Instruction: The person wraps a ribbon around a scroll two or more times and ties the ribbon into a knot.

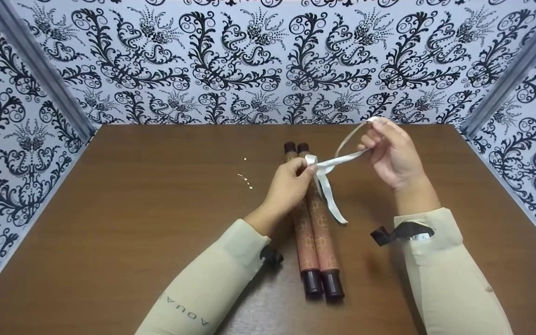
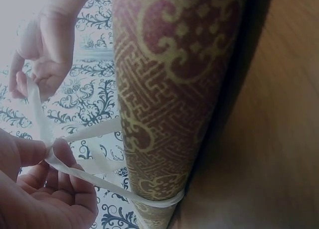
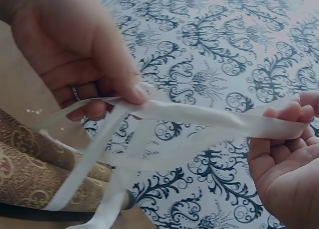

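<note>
Two patterned scrolls with dark end knobs lie side by side on the table. A white ribbon loops around the patterned roll in the left wrist view. My left hand pinches the ribbon between thumb and fingertips, just above the scrolls near their far end. To the right and raised, my right hand grips another stretch of the ribbon, drawn out flat between both hands in the right wrist view. One loose tail hangs down beside the right-hand scroll.
Small white bits are scattered on the brown table left of the scrolls. Black-and-white patterned panels enclose the table at the back and both sides. Black straps stick out at the sleeve cuffs.
</note>
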`<state>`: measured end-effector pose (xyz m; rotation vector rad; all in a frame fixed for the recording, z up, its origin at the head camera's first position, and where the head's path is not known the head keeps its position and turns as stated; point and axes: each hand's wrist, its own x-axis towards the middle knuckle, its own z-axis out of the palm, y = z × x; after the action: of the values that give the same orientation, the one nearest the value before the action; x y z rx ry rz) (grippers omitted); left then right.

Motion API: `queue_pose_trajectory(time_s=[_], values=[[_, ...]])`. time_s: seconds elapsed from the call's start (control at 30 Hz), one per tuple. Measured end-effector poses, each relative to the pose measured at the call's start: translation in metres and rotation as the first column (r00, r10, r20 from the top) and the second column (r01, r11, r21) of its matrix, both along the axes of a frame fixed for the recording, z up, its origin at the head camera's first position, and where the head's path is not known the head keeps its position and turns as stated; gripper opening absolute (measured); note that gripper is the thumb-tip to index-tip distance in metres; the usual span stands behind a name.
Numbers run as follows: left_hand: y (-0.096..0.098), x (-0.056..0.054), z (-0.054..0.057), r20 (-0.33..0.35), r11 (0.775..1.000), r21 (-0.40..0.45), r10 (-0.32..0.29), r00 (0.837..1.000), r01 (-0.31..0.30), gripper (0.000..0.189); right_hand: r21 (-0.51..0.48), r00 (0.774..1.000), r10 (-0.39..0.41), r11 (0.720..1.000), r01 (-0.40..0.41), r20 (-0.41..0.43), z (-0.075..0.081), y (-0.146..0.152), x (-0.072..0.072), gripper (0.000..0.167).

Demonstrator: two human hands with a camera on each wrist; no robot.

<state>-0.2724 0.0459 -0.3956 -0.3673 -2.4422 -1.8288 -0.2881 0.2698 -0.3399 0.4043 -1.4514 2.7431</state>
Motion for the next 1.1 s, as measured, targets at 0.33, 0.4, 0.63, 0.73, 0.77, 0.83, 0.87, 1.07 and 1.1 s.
queue_pose_trajectory(time_s=[0.33,0.4,0.63,0.73,0.77,0.83,0.87,1.07,1.1], values=[[0.0,0.0,0.001,0.027,1.0,0.02,-0.002,1.0,0.002,0.018,-0.116,1.0,-0.005,0.993,0.007,0.018,0.01,0.026,-0.001,0.028],[0.0,0.0,0.001,0.034,1.0,0.025,-0.003,0.999,0.002,0.019,-0.113,1.0,-0.022,0.993,0.024,0.017,0.01,0.031,-0.002,0.029],[0.0,0.0,0.001,0.035,1.0,0.013,0.009,0.999,-0.009,0.018,-0.024,0.994,-0.108,0.994,0.108,0.032,0.005,0.041,-0.007,0.036],[0.0,0.001,0.001,0.03,1.0,0.007,0.009,1.0,-0.009,0.018,0.082,0.977,-0.201,0.977,0.195,0.075,0.002,0.046,-0.008,0.031],[0.0,0.0,0.001,0.028,1.0,0.008,0.008,1.0,-0.008,0.018,0.144,0.967,-0.242,0.963,0.229,0.083,0.0,0.047,-0.009,0.028],[0.0,0.0,0.001,0.027,1.0,0.009,0.005,1.0,-0.005,0.018,0.322,0.938,-0.336,0.9,0.295,0.08,-0.002,0.052,-0.011,0.021],[0.0,-0.001,0.001,0.028,1.0,0.011,0.004,1.0,-0.004,0.019,0.439,0.922,-0.383,0.839,0.321,0.058,-0.004,0.055,-0.012,0.021],[0.0,-0.001,0.0,0.037,1.0,0.015,0.005,0.999,-0.005,0.02,0.946,0.893,-0.42,0.192,0.26,-0.16,-0.017,0.069,-0.019,0.053],[0.0,-0.001,0.0,0.038,1.0,0.016,0.005,0.999,-0.006,0.02,0.966,0.904,-0.392,0.109,0.233,-0.174,-0.019,0.071,-0.019,0.059]])
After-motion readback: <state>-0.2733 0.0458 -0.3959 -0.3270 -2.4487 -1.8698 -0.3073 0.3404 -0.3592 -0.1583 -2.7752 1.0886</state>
